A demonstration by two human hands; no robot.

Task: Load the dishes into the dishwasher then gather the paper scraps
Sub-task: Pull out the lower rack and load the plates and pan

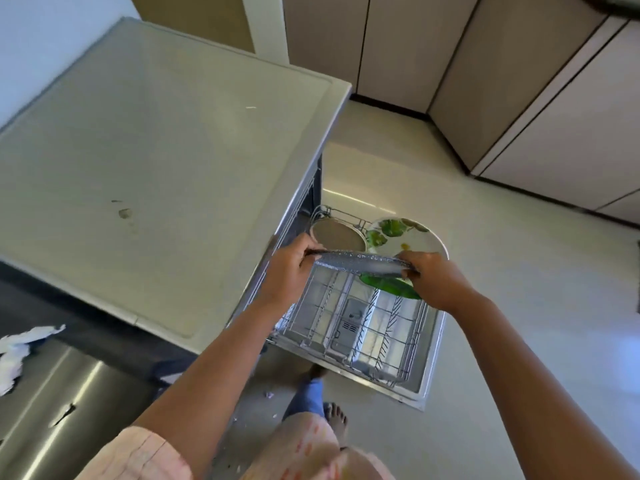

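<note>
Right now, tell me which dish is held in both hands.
The speckled grey plate, gripped edge-on by the left hand and right hand. The leaf-patterned plate already stands in the rack.

A home kitchen: counter (156, 140), cabinets (519, 81), open dishwasher (426, 358).

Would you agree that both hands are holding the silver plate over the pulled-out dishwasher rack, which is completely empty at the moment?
Not quite: the rack is not empty. The head view shows a beige bowl and a white plate with green leaves already standing at its far end. The rest holds: the left hand and right hand hold the silver plate over the pulled-out rack.
</note>
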